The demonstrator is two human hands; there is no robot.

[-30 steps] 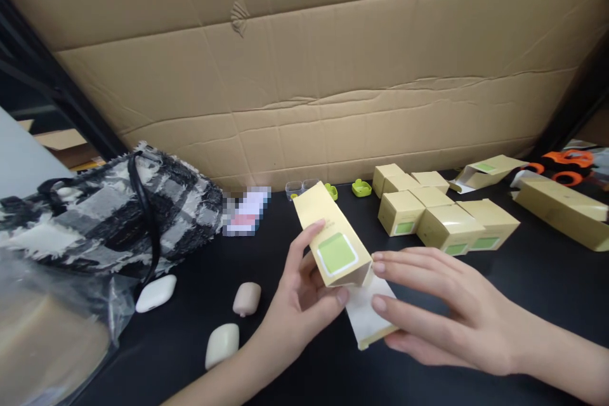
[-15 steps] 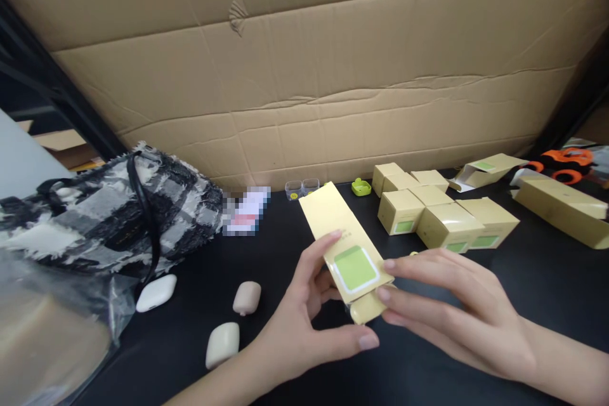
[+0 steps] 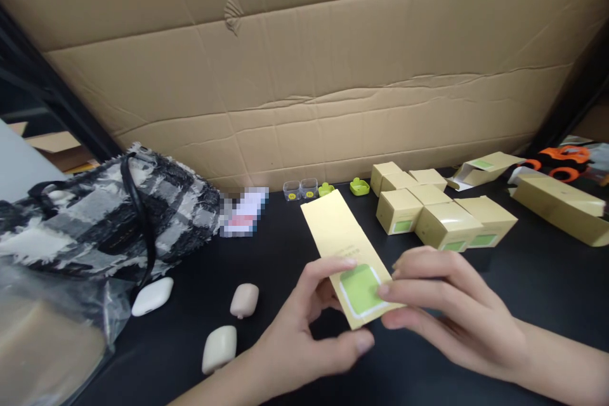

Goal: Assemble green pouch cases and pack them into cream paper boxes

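Between my hands is a long, flat-looking pale yellow cardboard box (image 3: 335, 228) with a green, white-edged square at its near end. My left hand (image 3: 318, 323) grips it from the left, index finger on top and thumb by the near end. My right hand (image 3: 457, 311) pinches the near right corner, fingers on the printed face and thumb beneath. The box tilts up toward the back, and its underside is hidden. To the left of my left hand lie a pinkish earphone case (image 3: 244, 300) and a cream earphone case (image 3: 219, 349).
Several small yellow boxes (image 3: 450, 225) stand grouped at the right, with an opened box (image 3: 559, 206) beyond. Clear cups (image 3: 301, 190) and a green flower-shaped piece (image 3: 360, 187) sit by the cardboard wall (image 3: 333, 76). A plaid bag (image 3: 109, 209) and a white case (image 3: 153, 297) are left.
The flap at the box's near end has gone from sight, and that end now looks closed. The box has tipped slightly and shifted a little nearer; my right fingers have curled in at its corner.
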